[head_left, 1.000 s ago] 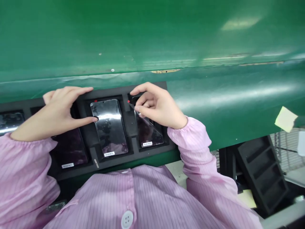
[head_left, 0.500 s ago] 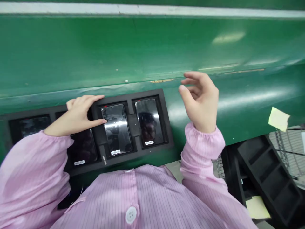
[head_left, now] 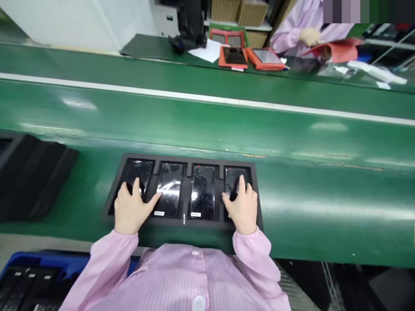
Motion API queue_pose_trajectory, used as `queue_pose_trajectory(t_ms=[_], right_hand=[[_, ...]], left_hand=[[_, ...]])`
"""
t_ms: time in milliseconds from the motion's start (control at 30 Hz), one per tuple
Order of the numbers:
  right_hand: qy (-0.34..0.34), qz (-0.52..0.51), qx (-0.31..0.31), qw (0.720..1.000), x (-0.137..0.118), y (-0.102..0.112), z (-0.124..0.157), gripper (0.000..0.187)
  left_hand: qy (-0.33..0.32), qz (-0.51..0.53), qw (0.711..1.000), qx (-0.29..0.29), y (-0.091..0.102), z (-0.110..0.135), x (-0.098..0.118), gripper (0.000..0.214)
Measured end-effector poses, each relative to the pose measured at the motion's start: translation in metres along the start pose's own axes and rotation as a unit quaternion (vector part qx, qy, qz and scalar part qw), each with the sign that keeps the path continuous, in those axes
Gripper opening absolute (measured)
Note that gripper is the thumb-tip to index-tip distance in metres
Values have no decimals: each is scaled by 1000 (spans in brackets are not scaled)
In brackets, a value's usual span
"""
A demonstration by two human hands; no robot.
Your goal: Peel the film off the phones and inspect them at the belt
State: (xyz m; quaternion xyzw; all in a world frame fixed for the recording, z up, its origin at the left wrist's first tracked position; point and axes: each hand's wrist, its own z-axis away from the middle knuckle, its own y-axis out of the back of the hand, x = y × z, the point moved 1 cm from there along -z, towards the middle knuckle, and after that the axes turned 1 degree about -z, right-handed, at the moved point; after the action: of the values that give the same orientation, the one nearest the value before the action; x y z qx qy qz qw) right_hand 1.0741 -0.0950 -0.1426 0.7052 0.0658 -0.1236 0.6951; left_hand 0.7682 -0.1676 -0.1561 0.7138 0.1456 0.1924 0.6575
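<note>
A black foam tray [head_left: 186,158] lies on the green conveyor belt [head_left: 292,129] in front of me, with several dark glossy phone screens in its slots. My left hand [head_left: 131,208] lies flat on the tray's left end, fingers spread over the leftmost screen [head_left: 140,172] and the thumb reaching the second screen [head_left: 170,185]. My right hand [head_left: 242,207] rests flat on the tray's right end, fingers over the rightmost screen [head_left: 232,179]. The third screen [head_left: 202,190] is uncovered. Both hands hold nothing.
An empty black foam tray [head_left: 29,172] sits on the belt at the left. A blue bin [head_left: 19,261] with dark parts is at the lower left. Across the belt, another person's hand [head_left: 309,36] works beside red trays [head_left: 246,56] and papers.
My right hand let go of the film it was peeling, swung up, then came down flat on the tray's right end. The left hand slid to the tray's left end. The camera view tilted upward.
</note>
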Motion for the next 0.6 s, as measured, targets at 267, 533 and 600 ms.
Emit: queue_pose_trajectory(t_ms=[267, 533, 600], right_hand=[[-44, -39, -37, 998, -24, 51, -15, 85], [59, -4, -110, 992, -104, 29, -1, 83], [25, 42, -89, 995, -112, 22, -3, 85]], left_hand=[[70, -2, 996, -47, 8, -22, 4, 76], [61, 46, 997, -15, 35, -46, 0, 86], [59, 76, 995, 2, 50, -43, 6, 92]])
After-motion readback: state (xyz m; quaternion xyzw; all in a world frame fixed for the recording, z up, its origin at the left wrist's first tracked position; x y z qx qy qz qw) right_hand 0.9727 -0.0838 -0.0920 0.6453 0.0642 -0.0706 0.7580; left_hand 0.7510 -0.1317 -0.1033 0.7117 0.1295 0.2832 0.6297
